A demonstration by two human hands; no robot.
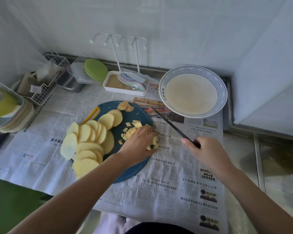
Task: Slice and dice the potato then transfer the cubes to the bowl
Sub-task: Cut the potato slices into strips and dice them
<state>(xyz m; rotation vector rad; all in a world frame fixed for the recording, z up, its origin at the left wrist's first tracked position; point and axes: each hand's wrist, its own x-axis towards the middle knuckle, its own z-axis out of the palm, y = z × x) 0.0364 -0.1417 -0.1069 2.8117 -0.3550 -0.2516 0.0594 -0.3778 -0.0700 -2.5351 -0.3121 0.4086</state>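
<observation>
A round blue cutting board (132,115) lies on newspaper. Pale yellow potato slices (90,141) are piled over its left half, and small potato cubes (133,130) lie at its right edge. My left hand (139,144) is cupped over the cubes, with some showing under its fingers. My right hand (208,152) grips the black handle of a knife (169,123) to the right of the board, its blade pointing up and left toward the bowl. The white bowl (193,92) with a blue patterned rim stands at the back right, holding no potato.
A yellow-handled peeler (91,115) lies at the board's left rim; potato end pieces (124,105) sit at its far edge. A white tray with a hook rack (123,83), a green lid (96,70), a wire basket (46,88) and stacked plates (8,112) line the back and left.
</observation>
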